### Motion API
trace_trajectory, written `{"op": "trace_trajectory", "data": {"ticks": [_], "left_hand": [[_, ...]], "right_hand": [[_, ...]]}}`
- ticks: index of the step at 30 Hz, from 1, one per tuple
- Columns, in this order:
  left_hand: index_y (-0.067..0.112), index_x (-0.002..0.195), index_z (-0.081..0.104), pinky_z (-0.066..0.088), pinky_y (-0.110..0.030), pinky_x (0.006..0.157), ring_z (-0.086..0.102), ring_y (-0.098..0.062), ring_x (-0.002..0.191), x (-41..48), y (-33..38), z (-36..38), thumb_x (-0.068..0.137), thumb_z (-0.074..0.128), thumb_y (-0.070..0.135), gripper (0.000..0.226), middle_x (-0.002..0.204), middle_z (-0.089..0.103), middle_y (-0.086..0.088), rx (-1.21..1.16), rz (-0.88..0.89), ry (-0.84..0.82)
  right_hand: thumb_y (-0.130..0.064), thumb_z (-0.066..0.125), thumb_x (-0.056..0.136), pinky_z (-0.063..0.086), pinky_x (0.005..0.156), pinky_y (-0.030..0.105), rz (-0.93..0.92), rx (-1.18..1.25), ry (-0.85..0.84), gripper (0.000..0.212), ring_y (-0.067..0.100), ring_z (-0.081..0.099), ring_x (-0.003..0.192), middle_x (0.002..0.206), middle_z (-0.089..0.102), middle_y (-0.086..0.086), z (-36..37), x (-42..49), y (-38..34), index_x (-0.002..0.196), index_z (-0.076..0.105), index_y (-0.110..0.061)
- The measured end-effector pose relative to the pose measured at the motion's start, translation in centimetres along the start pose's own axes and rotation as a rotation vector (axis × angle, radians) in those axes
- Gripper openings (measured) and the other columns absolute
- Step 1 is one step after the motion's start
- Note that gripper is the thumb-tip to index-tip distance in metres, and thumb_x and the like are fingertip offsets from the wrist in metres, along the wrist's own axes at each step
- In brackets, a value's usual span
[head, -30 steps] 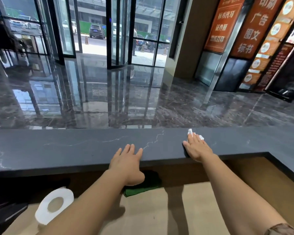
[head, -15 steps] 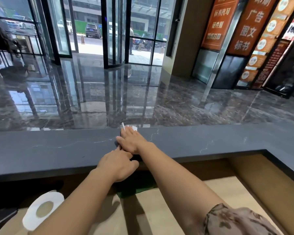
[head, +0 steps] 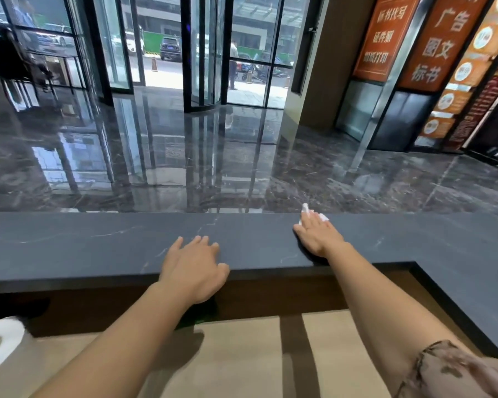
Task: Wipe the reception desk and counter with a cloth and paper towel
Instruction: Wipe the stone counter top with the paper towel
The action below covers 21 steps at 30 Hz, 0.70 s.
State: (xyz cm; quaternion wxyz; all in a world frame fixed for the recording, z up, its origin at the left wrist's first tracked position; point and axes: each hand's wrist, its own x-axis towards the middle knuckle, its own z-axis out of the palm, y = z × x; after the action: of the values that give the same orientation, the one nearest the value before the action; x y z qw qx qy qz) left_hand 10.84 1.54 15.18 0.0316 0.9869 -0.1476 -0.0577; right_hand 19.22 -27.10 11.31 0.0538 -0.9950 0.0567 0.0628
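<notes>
Dark grey veined stone counter runs across the view; the right hand lies flat near its far edge, straight fingers pressing a crumpled white paper towel that peeks out past the fingertips; the left hand rests palm-down on the near edge, fingers relaxed, holding nothing; below it, on the beige lower desk, a dark green patch, probably the cloth, is mostly hidden; a white paper roll sits far left.
</notes>
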Motion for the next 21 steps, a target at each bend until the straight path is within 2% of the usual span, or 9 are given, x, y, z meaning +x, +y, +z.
{"op": "trace_trajectory", "data": {"ticks": [4,7,9,11,13,15,17,19,21], "left_hand": [[0.015,0.151,0.025,0.001,-0.04,0.12,0.017,-0.016,0.147,0.8,4.0,0.1,0.098,0.029,0.032,0.056,0.159,0.022,-0.004,-0.006,0.045,-0.039],[0.012,0.142,0.039,0.009,-0.04,0.119,0.034,-0.02,0.139,1.0,4.9,0.3,0.097,0.029,0.028,0.049,0.151,0.037,-0.007,-0.043,0.007,-0.086],[0.011,0.132,0.049,0.018,-0.04,0.116,0.043,-0.025,0.13,1.2,4.7,0.1,0.098,0.029,0.025,0.042,0.143,0.047,-0.01,-0.168,-0.025,-0.079],[0.009,0.135,0.049,0.023,-0.04,0.115,0.042,-0.029,0.131,1.5,4.4,0.0,0.098,0.028,0.026,0.046,0.146,0.045,-0.012,-0.291,-0.053,-0.073],[0.007,0.138,0.044,0.029,-0.039,0.112,0.04,-0.031,0.133,1.8,4.0,0.2,0.095,0.025,0.033,0.054,0.147,0.042,-0.015,-0.336,-0.09,-0.059],[0.004,0.137,0.044,0.033,-0.039,0.108,0.04,-0.033,0.132,1.9,4.1,0.5,0.099,0.027,0.029,0.048,0.147,0.04,-0.019,-0.359,-0.121,-0.037],[0.002,0.128,0.049,0.033,-0.04,0.107,0.04,-0.034,0.132,1.6,4.4,0.7,0.102,0.027,0.019,0.038,0.146,0.039,-0.022,-0.432,-0.162,-0.015],[0.002,0.127,0.049,0.034,-0.042,0.105,0.044,-0.035,0.128,1.4,4.7,0.7,0.104,0.022,0.016,0.038,0.141,0.044,-0.022,-0.547,-0.2,0.015],[0.003,0.122,0.048,0.037,-0.041,0.1,0.048,-0.035,0.12,1.6,4.9,0.8,0.104,0.02,0.017,0.036,0.132,0.05,-0.022,-0.556,-0.208,0.016]], "right_hand": [[-0.041,0.013,0.1,0.004,0.121,0.042,0.144,-0.013,0.001,0.066,0.021,0.0,0.15,0.162,-0.007,0.01,-0.7,-0.8,7.3,0.154,-0.007,-0.009],[-0.041,0.014,0.1,0.003,0.121,0.042,0.188,0.016,-0.014,0.067,0.024,-0.001,0.15,0.162,-0.007,0.012,-0.7,-1.2,7.4,0.154,-0.001,-0.005],[-0.042,0.017,0.1,0.007,0.12,0.043,0.185,0.051,-0.009,0.068,0.028,0.003,0.149,0.162,-0.001,0.016,-0.9,-1.6,5.7,0.154,0.006,-0.002],[-0.041,0.024,0.097,0.016,0.117,0.045,0.107,0.089,0.047,0.069,0.033,0.014,0.145,0.16,0.01,0.019,-0.7,-2.5,2.8,0.152,0.015,-0.001],[-0.042,0.028,0.097,0.018,0.117,0.044,-0.029,0.115,0.071,0.068,0.033,0.018,0.145,0.159,0.014,0.019,0.0,-3.9,-1.6,0.151,0.019,-0.001],[-0.042,0.027,0.098,0.011,0.12,0.042,-0.184,0.103,0.038,0.067,0.029,0.009,0.148,0.161,0.007,0.017,1.1,-5.4,-6.4,0.152,0.016,-0.003],[-0.038,0.024,0.101,0.002,0.122,0.04,-0.319,0.025,0.0,0.066,0.026,-0.004,0.15,0.162,-0.006,0.013,2.3,-6.8,-10.2,0.154,0.005,-0.004],[-0.03,0.025,0.102,-0.005,0.121,0.039,-0.379,-0.082,-0.027,0.064,0.024,-0.013,0.149,0.161,-0.013,0.012,3.0,-7.6,-11.7,0.154,-0.003,-0.006],[-0.029,0.022,0.103,-0.008,0.121,0.037,-0.377,-0.103,-0.031,0.062,0.02,-0.016,0.148,0.161,-0.015,0.008,3.0,-8.1,-11.1,0.154,-0.006,-0.009]]}}
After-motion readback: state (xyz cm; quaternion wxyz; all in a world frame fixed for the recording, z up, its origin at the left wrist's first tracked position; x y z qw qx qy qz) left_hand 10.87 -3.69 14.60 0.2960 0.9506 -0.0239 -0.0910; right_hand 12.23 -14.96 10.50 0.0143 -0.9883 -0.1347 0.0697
